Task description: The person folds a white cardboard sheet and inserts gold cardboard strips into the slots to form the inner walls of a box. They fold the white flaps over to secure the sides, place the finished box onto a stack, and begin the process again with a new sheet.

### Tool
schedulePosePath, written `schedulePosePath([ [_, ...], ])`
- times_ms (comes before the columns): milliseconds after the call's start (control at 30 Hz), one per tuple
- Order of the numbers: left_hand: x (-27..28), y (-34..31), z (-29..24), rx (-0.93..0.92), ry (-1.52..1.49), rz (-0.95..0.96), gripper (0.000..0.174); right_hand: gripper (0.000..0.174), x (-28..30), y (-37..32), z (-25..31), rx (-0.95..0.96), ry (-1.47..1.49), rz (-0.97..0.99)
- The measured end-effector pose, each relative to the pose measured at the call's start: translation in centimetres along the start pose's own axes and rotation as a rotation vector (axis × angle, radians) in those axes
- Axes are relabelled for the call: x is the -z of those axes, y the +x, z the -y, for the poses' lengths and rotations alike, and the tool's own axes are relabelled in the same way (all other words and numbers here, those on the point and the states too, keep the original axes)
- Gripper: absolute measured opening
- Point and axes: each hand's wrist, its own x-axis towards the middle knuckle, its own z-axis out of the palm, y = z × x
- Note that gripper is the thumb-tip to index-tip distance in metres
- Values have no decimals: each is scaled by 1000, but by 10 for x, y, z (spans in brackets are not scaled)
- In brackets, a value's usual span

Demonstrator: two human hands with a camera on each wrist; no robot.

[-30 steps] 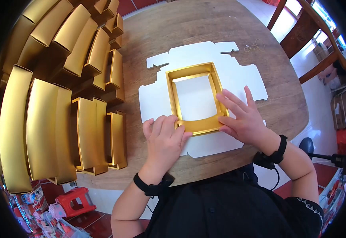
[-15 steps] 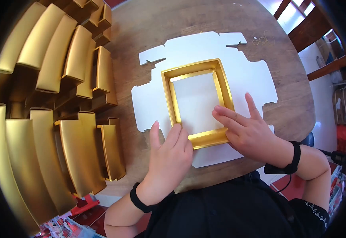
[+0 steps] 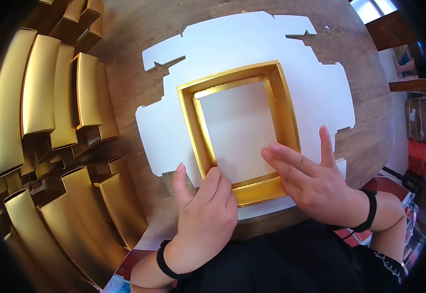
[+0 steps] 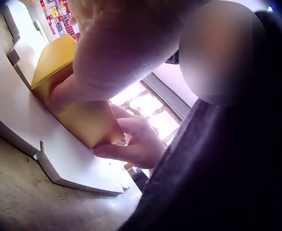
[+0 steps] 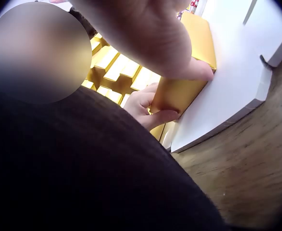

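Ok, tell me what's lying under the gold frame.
The white die-cut sheet lies under the gold frame, showing through its opening and around it, on the wooden table. The left hand and right hand cover the frame's near side, so what lies beneath there is hidden.

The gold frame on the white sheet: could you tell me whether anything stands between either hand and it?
Nothing visible does. The left hand and the right hand both press directly on the near wall of the gold frame, which lies on the white sheet.
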Motion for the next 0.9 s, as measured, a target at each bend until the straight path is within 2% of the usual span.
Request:
schedulePosePath([
  [233,7,7,6,-15,-70,103,6,13,3,9,-3,11,72,81],
  [267,7,5,5,-14,-76,104,6,16,4,7,-5,52,25,107],
  [333,10,0,6,-36,10,72,21,23,11,5,-10,88,-28,139],
  [367,14,-4,6,-38,3,72,21,37,17,4,-13,25,48,174],
  [400,19,-9,6,7,-59,16,38,52,24,2,-15,-39,124,210],
  [433,22,-16,7,54,-120,-39,56,52,31,1,-19,-40,124,218],
  [467,23,-24,11,78,-64,-37,77,64,38,1,-23,-78,163,255],
  [500,24,-28,13,79,-69,-31,77,77,42,0,-25,-117,205,291],
  [567,25,-34,15,155,-69,-104,75,70,39,-2,-24,-132,224,295],
  [733,20,-33,13,165,-58,-34,66,60,27,-2,-22,67,-1,257],
  [867,11,-30,12,130,-46,-27,64,66,28,1,-23,66,-15,296],
  [900,10,-29,11,128,-62,-12,62,70,31,2,-24,3,91,293],
])
